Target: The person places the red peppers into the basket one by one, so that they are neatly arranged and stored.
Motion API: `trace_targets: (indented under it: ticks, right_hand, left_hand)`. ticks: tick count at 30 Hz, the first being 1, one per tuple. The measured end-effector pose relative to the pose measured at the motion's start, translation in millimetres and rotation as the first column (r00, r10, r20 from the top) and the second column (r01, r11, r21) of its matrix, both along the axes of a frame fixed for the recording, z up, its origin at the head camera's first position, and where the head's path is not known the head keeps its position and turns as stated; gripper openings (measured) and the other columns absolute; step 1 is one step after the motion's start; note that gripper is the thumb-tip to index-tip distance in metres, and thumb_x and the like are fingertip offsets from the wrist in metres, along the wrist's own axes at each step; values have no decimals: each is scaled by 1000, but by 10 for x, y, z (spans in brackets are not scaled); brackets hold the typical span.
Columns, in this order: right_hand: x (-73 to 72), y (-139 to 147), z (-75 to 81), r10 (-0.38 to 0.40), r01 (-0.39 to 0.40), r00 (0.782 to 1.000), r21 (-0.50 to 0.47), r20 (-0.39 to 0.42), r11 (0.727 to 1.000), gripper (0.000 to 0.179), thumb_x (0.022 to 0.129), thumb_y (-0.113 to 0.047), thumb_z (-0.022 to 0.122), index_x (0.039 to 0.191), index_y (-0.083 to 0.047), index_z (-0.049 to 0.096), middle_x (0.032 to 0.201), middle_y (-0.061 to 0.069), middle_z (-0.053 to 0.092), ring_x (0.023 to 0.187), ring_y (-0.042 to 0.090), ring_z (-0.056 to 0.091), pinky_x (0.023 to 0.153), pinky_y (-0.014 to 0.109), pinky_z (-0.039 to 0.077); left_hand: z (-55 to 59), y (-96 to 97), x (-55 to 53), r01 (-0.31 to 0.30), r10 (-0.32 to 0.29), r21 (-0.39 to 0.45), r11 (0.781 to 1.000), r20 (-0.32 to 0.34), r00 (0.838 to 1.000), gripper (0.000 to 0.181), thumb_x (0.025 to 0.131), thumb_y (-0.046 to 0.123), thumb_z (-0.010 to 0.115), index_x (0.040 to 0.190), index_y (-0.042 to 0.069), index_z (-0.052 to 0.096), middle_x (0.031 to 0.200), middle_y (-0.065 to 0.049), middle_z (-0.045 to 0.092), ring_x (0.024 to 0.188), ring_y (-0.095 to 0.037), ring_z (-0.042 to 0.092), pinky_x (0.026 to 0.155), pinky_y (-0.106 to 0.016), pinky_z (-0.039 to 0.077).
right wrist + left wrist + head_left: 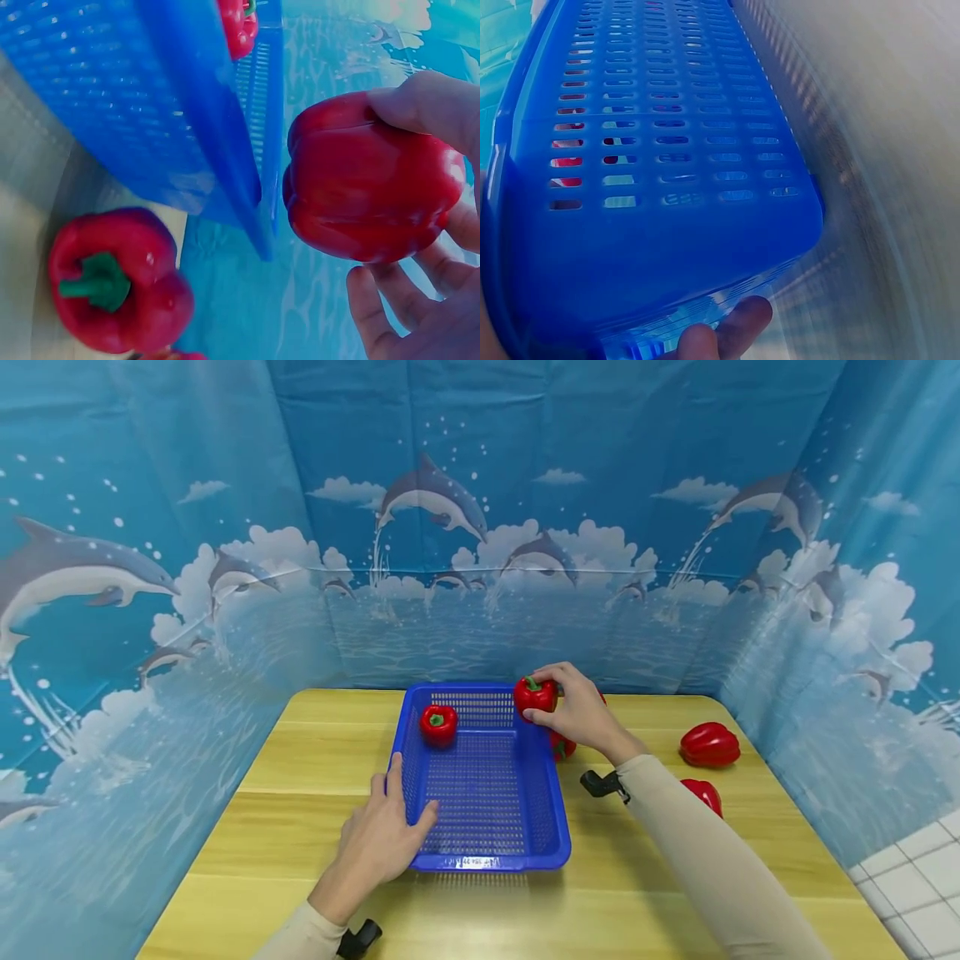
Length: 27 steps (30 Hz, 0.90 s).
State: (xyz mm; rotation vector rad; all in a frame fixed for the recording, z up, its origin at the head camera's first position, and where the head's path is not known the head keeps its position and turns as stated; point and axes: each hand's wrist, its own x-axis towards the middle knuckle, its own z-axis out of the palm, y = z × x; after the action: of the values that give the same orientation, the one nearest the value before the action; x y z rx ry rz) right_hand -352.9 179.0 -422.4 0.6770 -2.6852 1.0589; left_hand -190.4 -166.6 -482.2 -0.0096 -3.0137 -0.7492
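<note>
A blue plastic basket (pixel 468 862) with slotted walls stands on the table, a red bell pepper (pixel 438 725) inside at its far left. My right hand (pixel 581 710) pinches another red bell pepper (pixel 375 180) between thumb and fingers, over the basket's far right corner. In the right wrist view this pepper is raised beside the rim. My left hand (pixel 382 839) holds the basket's left side near the front corner. Its thumb reaches over the rim and its fingers lie along the outside. The left wrist view shows two fingertips (pixel 750 319) past the corner.
Beside the basket's right wall lies a bell pepper (pixel 120 281) with a green stem, and another is mostly hidden behind my right hand. Further right are two more red peppers, one (pixel 709 745) whole in view, one (pixel 703 797) partly behind my sleeve. A dolphin-print curtain (pixel 480 627) borders the table.
</note>
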Motion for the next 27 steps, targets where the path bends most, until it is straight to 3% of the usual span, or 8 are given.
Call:
trace_targets:
  ticks: [6, 13, 27]
  right_hand:
    - [-88, -129, 45, 24, -24, 999, -5, 28, 1000, 63, 101, -28, 94, 154, -7, 68, 162, 17, 62, 140, 42, 68, 118, 62, 62]
    - [-139, -329, 136, 48, -47, 998, -14, 35, 999, 63, 101, -27, 94, 155, -8, 67, 162, 16, 62, 132, 40, 69, 108, 59, 66]
    - [-264, -726, -7, 77, -71, 984, -43, 163, 997, 59, 101, -26, 94, 152, -7, 69, 160, 17, 64, 142, 41, 68, 113, 56, 66]
  left_hand:
    - [2, 10, -2, 2, -2, 6, 1000, 2, 1000, 108, 111, 63, 67, 188, 9, 13, 171, -32, 49, 67, -29, 61, 54, -38, 52]
    - [6, 4, -9, 2, -2, 8, 1000, -2, 1000, 109, 111, 64, 67, 188, 9, 14, 170, -33, 50, 65, -28, 61, 53, -39, 53]
    - [-2, 12, -33, -2, 2, 6, 1000, 14, 1000, 109, 111, 62, 68, 188, 8, 13, 171, -32, 49, 71, -30, 64, 58, -43, 59]
